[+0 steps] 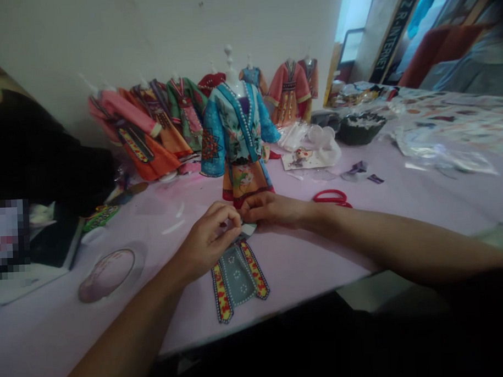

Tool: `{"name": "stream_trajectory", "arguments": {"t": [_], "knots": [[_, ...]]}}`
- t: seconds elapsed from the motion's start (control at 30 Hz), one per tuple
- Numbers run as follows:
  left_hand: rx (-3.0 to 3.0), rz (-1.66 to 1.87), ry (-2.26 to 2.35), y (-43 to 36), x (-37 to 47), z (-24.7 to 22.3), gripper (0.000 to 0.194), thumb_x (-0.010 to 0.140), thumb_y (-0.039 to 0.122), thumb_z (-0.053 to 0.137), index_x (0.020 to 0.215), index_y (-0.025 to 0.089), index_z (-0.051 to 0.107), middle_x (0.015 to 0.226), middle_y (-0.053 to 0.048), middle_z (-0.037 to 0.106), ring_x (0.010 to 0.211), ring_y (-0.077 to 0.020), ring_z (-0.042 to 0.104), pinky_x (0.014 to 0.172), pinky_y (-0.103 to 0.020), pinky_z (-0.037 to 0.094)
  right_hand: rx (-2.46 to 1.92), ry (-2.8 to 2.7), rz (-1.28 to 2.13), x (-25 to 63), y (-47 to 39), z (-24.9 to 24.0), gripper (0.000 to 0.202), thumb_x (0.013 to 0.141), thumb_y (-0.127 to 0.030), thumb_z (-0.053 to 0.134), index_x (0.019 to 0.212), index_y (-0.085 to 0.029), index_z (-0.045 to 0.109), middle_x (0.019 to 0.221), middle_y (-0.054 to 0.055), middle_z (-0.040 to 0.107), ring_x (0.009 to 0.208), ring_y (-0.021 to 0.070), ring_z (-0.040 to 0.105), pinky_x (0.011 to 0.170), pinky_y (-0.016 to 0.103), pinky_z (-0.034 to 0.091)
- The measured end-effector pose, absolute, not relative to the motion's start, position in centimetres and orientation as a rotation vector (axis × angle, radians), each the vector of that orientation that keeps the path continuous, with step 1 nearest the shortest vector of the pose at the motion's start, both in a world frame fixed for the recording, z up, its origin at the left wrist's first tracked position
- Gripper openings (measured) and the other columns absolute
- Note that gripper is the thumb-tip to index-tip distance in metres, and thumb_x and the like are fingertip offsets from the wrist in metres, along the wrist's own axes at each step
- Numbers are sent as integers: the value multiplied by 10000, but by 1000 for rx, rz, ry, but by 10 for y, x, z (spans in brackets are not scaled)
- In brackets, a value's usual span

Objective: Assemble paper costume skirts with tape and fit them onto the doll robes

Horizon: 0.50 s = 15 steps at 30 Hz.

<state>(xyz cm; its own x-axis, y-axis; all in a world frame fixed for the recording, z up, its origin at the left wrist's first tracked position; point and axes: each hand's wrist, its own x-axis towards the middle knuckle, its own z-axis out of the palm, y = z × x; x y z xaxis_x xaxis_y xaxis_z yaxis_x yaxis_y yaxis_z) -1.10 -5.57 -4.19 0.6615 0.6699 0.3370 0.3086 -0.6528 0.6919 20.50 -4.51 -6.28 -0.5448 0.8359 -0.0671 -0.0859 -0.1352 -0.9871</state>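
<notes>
My left hand and my right hand meet near the table's front, fingers pinched together. Between their fingertips is the folded, pale upper end of a small doll-garment panel. The panel hangs toward me onto the table, grey-green with white dotted flowers and beaded edges, flanked by two yellow-and-red bands with pointed ends. The exact grip is partly hidden by my fingers. Right behind my hands stands a doll mannequin in a blue robe with a beaded collar and an orange skirt.
Red-handled scissors lie beyond my right forearm. A clear round ring-like item is at left. Several dressed mannequins line the wall. Plastic bags, a dark bowl and purple scraps occupy the right side.
</notes>
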Motion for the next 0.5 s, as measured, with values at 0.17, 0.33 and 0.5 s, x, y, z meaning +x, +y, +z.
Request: {"name": "stream_trajectory", "arguments": {"t": [0.17, 0.33, 0.5], "knots": [[2255, 754, 701, -56, -11, -40, 91, 974, 238, 564, 888, 217, 586, 981, -11, 536, 933, -139, 546, 819, -279, 453, -857, -1472, 1783, 204, -48, -61, 137, 851, -192, 707, 759, -139, 620, 687, -30, 557, 594, 64, 497, 527, 171, 403], [2209, 805, 734, -55, -10, -45, 81, 955, 256, 601, 886, 217, 619, 996, -13, 549, 909, -135, 556, 804, -276, 458, -852, -1416, 1784, 204, -48, -61, 110, 849, -164, 716, 777, -134, 639, 702, -25, 577, 598, 61, 514, 532, 169, 417], [2019, 897, 827, -53, -7, -50, 47, 888, 252, 672, 878, 210, 655, 933, -5, 594, 852, -131, 595, 752, -260, 474, -769, -1267, 1838, 203, -49, -62, 105, 835, -174, 753, 820, -138, 656, 733, -12, 624, 606, 68, 557, 566, 186, 450]]}}
